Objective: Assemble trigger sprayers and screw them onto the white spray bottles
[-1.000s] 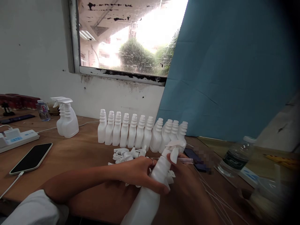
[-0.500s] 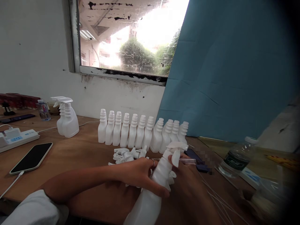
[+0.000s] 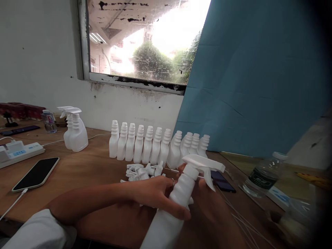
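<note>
A white spray bottle (image 3: 166, 224) leans toward the upper right, its white trigger head (image 3: 199, 162) seated on the neck. My left hand (image 3: 163, 199) is wrapped round the ribbed neck, thumb across the front. Behind the trigger head is my right hand (image 3: 207, 193), its fingers partly hidden and blurred; whether they grip the head cannot be made out. Part of a thin clear tube shows between the hands. Loose white spray heads (image 3: 141, 172) lie piled just beyond my left hand.
Several white bottles without heads (image 3: 147, 145) stand in a row near the wall. Two headed spray bottles (image 3: 77, 133), a phone (image 3: 36, 174) and a power strip (image 3: 23, 154) are at left. At right are a dark phone (image 3: 223, 181), cables and a water bottle (image 3: 263, 176).
The trigger head has turned, its nozzle and trigger now reaching further right. The bottle and my left hand have shifted slightly right, and my right fingers have moved behind the head.
</note>
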`<move>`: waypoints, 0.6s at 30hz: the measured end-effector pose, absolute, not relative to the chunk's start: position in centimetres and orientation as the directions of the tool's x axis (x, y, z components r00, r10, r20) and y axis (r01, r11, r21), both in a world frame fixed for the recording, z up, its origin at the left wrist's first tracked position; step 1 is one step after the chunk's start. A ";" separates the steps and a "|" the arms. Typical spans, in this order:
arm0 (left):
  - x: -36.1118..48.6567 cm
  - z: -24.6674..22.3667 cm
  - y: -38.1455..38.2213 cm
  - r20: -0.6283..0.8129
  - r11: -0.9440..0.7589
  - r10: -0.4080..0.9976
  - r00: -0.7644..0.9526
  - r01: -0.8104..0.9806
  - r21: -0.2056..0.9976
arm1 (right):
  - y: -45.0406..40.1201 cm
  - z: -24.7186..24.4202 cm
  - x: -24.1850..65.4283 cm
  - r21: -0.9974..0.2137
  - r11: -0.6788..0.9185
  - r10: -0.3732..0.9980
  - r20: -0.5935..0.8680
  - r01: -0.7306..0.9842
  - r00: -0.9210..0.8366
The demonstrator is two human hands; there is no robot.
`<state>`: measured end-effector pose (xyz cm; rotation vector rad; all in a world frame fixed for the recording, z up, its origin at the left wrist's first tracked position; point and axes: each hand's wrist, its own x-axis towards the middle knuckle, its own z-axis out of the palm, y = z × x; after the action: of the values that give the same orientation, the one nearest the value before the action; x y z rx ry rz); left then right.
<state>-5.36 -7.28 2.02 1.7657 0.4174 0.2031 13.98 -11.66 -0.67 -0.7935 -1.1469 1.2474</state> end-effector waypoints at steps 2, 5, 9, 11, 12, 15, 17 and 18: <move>-5.2 1.9 -7.4 -0.100 -0.166 0.377 0.921 0.173 0.971 | -11.6 -0.6 14.0 -0.936 0.172 0.975 0.207 -0.308 -0.084; -4.9 1.7 -7.5 -0.073 -0.126 0.339 0.938 0.122 0.985 | -11.6 -0.4 14.0 -0.928 0.167 0.975 0.206 -0.332 -0.086; -4.6 1.7 -7.8 -0.028 -0.014 0.297 0.955 0.034 0.999 | -11.8 -0.2 13.9 -0.927 0.177 0.973 0.215 -0.331 -0.083; -4.6 1.8 -8.0 -0.037 0.037 0.286 0.957 0.028 0.999 | -11.8 -0.3 13.9 -0.926 0.183 0.976 0.212 -0.329 -0.054; -4.7 1.9 -8.0 -0.040 0.055 0.279 0.959 0.026 0.998 | -11.8 -0.4 13.9 -0.925 0.185 0.977 0.210 -0.332 -0.041; -4.9 2.3 -8.1 -0.056 0.147 0.239 0.969 0.021 0.989 | -11.8 -0.4 14.1 -0.906 0.228 0.969 0.245 -0.357 -0.002; -5.0 2.2 -7.8 -0.090 0.251 0.230 0.969 0.031 0.968 | -11.9 -0.3 14.4 -0.869 0.303 0.949 0.314 -0.390 0.038; -5.1 2.1 -7.6 -0.114 0.296 0.227 0.967 0.042 0.954 | -12.0 -0.2 14.6 -0.844 0.344 0.935 0.346 -0.412 0.071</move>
<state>-5.12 -7.58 2.10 1.2675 0.2453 0.1245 14.56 -11.97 -0.17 -0.6339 -1.0451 1.1216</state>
